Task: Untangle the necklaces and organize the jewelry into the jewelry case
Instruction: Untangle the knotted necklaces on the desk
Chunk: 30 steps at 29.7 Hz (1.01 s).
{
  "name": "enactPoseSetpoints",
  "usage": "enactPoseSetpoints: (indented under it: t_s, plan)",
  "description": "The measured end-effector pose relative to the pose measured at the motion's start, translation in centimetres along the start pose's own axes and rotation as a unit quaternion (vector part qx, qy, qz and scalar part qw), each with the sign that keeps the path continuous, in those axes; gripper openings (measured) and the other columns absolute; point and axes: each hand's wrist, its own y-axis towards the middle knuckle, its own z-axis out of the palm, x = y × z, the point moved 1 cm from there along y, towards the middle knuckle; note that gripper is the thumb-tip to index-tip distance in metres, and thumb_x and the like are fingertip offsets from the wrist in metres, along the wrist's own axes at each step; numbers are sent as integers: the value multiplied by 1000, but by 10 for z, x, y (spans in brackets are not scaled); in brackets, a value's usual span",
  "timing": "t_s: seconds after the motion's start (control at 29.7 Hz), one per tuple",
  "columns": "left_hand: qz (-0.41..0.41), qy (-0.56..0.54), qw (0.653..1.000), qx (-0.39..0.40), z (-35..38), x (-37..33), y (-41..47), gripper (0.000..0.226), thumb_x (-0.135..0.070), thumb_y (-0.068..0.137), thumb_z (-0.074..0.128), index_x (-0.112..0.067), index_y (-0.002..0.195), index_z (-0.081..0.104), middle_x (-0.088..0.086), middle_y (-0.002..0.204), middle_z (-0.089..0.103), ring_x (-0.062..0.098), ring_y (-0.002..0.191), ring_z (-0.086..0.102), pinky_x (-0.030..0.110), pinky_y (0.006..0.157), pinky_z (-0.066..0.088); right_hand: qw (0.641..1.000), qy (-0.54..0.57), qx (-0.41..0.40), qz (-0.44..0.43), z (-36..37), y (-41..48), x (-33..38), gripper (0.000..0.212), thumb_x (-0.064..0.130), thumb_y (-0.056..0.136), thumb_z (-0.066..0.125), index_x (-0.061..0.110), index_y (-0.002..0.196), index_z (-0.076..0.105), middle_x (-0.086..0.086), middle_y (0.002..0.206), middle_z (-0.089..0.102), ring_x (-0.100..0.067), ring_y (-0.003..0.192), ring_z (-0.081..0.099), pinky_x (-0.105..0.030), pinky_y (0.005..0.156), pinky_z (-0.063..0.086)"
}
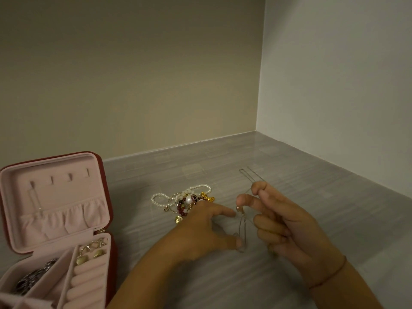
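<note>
A thin silver chain necklace [243,228] with a small pink bead runs from the table up through my right hand [287,226], which pinches it between thumb and fingers. My left hand [200,233] lies low on the table, its thumb and finger touching the chain's lower loop. Just beyond my left hand sits a tangled pile of jewelry [187,200]: white pearl strands, dark red beads, gold pieces. The red jewelry case [55,230] stands open at the left, its pink lining showing; earrings and a dark chain lie in its lower tray.
The grey striped tabletop [289,161] meets a beige wall behind and a white wall at the right. A thin cord bracelet circles my right wrist.
</note>
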Motion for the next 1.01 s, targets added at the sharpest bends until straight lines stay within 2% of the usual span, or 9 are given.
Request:
enactPoseSetpoints:
  t_s: [0.1, 0.2, 0.34, 0.4, 0.51, 0.57, 0.67, 0.81, 1.01]
  plan:
    - [45, -152, 987, 32, -1, -3, 1, 55, -28, 68, 73, -31, 122, 62, -9, 127, 61, 10, 123, 54, 40, 108, 41, 998, -13, 52, 33, 4, 6, 12, 17, 25, 82, 69, 16, 93, 59, -10, 95, 64, 2, 35, 26, -10, 32, 23]
    - [30, -337, 940, 43, -4, -8, 0, 41, -7, 75, 49, -17, 108, 70, 9, 118, 68, 23, 116, 61, 43, 109, 38, 992, -3, 109, 68, 6, 10, 23, 12, 20, 90, 59, 14, 101, 60, -9, 95, 65, -1, 38, 22, -9, 34, 24]
    - [-10, -449, 888, 101, -9, -14, -2, 33, -21, 91, 42, -6, 100, 71, 19, 95, 71, 27, 89, 69, 36, 91, 50, 985, -3, 135, 103, 4, 13, 30, 19, 19, 92, 56, 13, 110, 62, -8, 93, 64, -1, 39, 23, -9, 34, 26]
    - [-29, -449, 887, 103, -9, -15, -2, 43, -39, 91, 43, -9, 92, 75, 13, 79, 69, 21, 72, 67, 36, 86, 50, 982, 10, 148, 115, 2, 15, 32, 23, 18, 94, 54, 12, 115, 60, -8, 92, 63, -1, 39, 24, -9, 35, 27]
    - [-19, -424, 902, 82, -7, -15, -3, 43, -45, 80, 55, -9, 90, 77, 3, 64, 61, 11, 57, 57, 44, 94, 45, 978, 23, 164, 125, -2, 17, 34, 27, 16, 97, 47, 12, 123, 56, -7, 88, 62, -2, 40, 25, -10, 36, 25]
    - [-27, -417, 906, 70, -6, -14, -4, 42, -43, 76, 60, -7, 90, 77, -1, 58, 51, 8, 52, 48, 34, 79, 49, 976, 29, 173, 133, -4, 17, 35, 30, 16, 99, 43, 11, 127, 53, -7, 85, 61, -2, 40, 26, -11, 36, 25]
    - [-45, -408, 910, 64, -8, -16, -6, 38, -42, 74, 63, -8, 83, 78, -3, 56, 31, 7, 52, 31, 20, 56, 37, 974, 19, 174, 143, -7, 17, 37, 32, 18, 100, 42, 11, 131, 50, -4, 77, 60, -2, 39, 24, -11, 35, 24]
    - [-42, -412, 908, 67, -9, -19, -8, 29, -37, 75, 65, -10, 72, 77, -5, 55, 25, 7, 52, 24, 18, 52, 31, 976, -1, 163, 144, -9, 14, 39, 34, 21, 97, 48, 13, 130, 52, 0, 68, 57, -1, 38, 23, -11, 34, 23]
    - [-20, -432, 899, 72, -10, -20, -9, 19, -26, 77, 64, -11, 80, 77, -8, 54, 22, 5, 49, 19, 18, 47, 20, 975, 18, 174, 139, -9, 12, 36, 34, 20, 99, 43, 12, 132, 49, 1, 66, 55, -2, 39, 25, -11, 35, 23]
